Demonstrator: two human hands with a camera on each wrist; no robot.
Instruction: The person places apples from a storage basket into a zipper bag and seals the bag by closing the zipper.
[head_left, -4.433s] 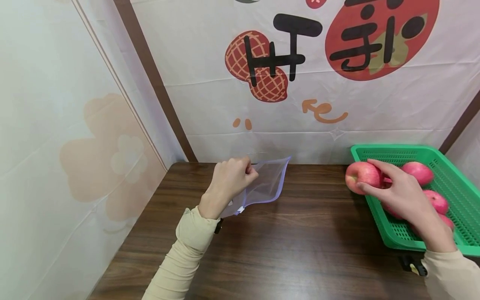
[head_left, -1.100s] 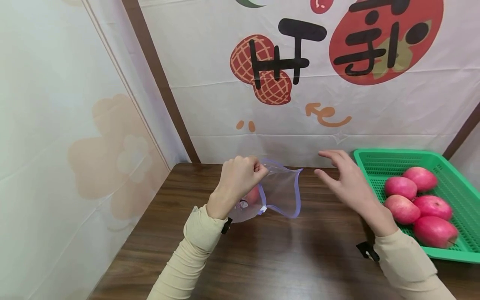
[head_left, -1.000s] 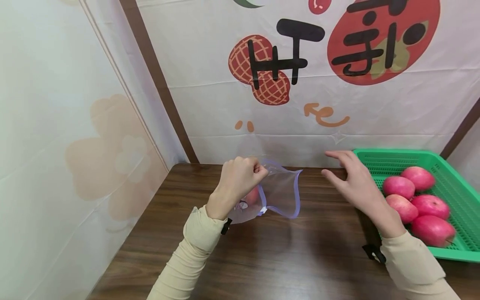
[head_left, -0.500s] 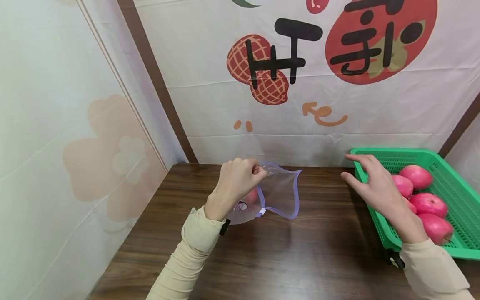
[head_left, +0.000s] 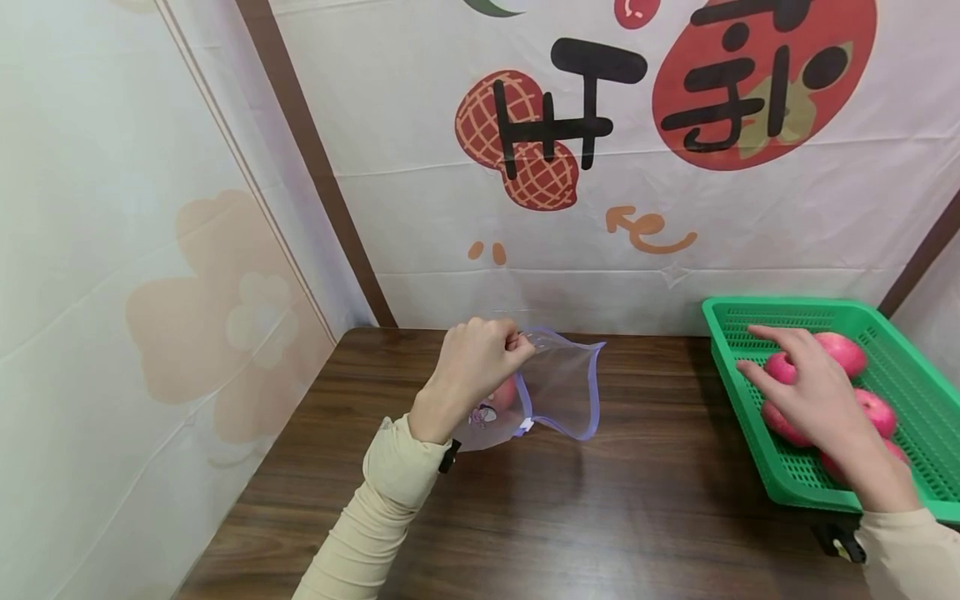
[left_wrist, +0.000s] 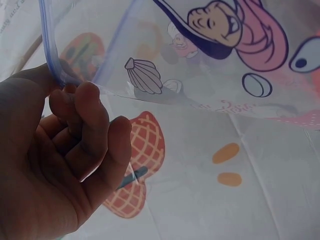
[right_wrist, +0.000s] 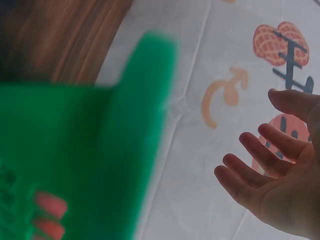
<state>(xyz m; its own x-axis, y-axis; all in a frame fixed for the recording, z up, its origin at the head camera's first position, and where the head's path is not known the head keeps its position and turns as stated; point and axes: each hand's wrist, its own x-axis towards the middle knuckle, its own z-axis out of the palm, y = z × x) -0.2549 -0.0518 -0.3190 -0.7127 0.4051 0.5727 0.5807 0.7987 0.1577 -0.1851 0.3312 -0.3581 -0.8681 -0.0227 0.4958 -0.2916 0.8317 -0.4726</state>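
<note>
My left hand (head_left: 472, 367) pinches the upper edge of a clear slider zip bag (head_left: 558, 387) with purple edging and a white slider. The bag's mouth gapes toward the right. Behind my left wrist, a red apple (head_left: 504, 393) shows through the bag's printed side. In the left wrist view, curled fingers of the hand (left_wrist: 75, 145) meet the rim of the bag (left_wrist: 195, 65), which bears cartoon figures and a shell. My right hand (head_left: 821, 400) hovers over red apples (head_left: 846, 354) in a green basket, fingers spread and holding nothing; it partly hides several of them.
The green plastic basket (head_left: 738, 417) stands at the right of the dark wooden table (head_left: 630, 500). Its blurred rim (right_wrist: 135, 125) looms near the right wrist camera. A printed white cloth (head_left: 420, 208) hangs close behind the table, another along the left side.
Earlier my right hand held an apple at the basket; later an apple lies in the bag and that hand is bare. It has since moved right, over the basket. The left hand keeps its pinch.
</note>
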